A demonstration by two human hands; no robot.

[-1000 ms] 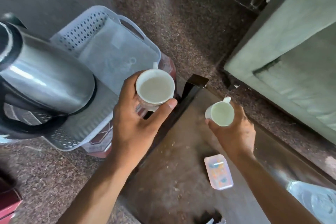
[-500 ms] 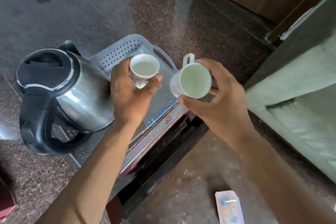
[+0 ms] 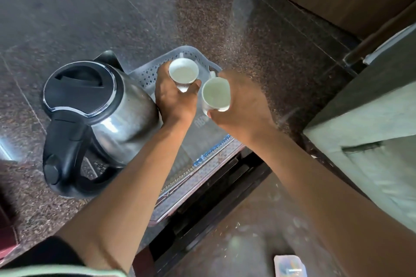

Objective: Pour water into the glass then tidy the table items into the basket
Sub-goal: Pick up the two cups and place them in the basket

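Over the basket, the left hand grips a white cup around its side, fingers wrapped and thumb pressed on the near wall. Just beside it, the right hand clasps a second cup, a mug (its handle pointing away). The two rims are nearly touching. The steel kettle stands in the basket's left end, close against the left wrist.
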